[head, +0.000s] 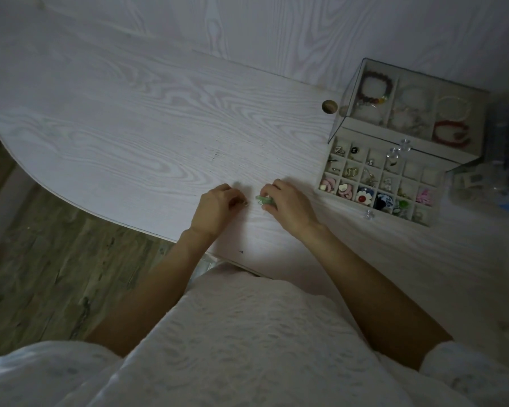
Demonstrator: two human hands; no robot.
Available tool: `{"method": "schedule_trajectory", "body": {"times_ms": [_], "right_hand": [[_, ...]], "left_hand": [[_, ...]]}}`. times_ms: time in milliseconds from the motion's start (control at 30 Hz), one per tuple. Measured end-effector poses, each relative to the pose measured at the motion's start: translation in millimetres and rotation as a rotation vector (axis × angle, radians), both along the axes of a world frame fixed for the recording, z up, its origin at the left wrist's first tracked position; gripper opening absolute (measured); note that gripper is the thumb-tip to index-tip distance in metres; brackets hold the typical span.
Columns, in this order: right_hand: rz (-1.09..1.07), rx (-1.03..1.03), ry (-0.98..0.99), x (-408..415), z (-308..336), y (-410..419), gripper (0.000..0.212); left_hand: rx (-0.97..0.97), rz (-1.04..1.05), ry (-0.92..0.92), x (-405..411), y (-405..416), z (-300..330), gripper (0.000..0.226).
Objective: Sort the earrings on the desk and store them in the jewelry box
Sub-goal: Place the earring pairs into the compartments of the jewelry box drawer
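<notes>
White woodgrain desk; jewelry box at my right. Right hand fingers pinching green earring; left hand fingers curled, pinching tiny item, can't identify.

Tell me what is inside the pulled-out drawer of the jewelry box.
The drawer is a grid of small compartments, most holding earrings: pink ones, a heart, a red-centred flower, a blue-and-white piece, green beads. A few cells at its far right look empty. Its back part is hidden under the jewelry box.
</notes>
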State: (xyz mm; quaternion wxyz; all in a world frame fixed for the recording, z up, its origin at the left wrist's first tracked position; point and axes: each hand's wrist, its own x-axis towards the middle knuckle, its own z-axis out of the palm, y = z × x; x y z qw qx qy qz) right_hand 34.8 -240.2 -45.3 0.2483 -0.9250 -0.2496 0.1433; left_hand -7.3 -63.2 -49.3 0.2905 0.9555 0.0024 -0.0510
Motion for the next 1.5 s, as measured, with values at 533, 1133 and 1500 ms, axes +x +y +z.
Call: {"method": "schedule_trajectory", "body": {"times_ms": [533, 1133, 1500], "right_hand": [[-0.019, -0.051, -0.074, -7, -8, 1, 0.024], [-0.051, -0.146, -0.185, -16, -6, -11, 0.024], [-0.123, 0.022, -0.084, -16, 9, -29, 0.01]], "left_hand": [[0.056, -0.058, 0.051, 11, -19, 3, 0.005], [-0.008, -0.019, 0.011, 13, -13, 5, 0.005], [-0.128, -0.019, 0.046, 28, -23, 19, 0.006]]}}
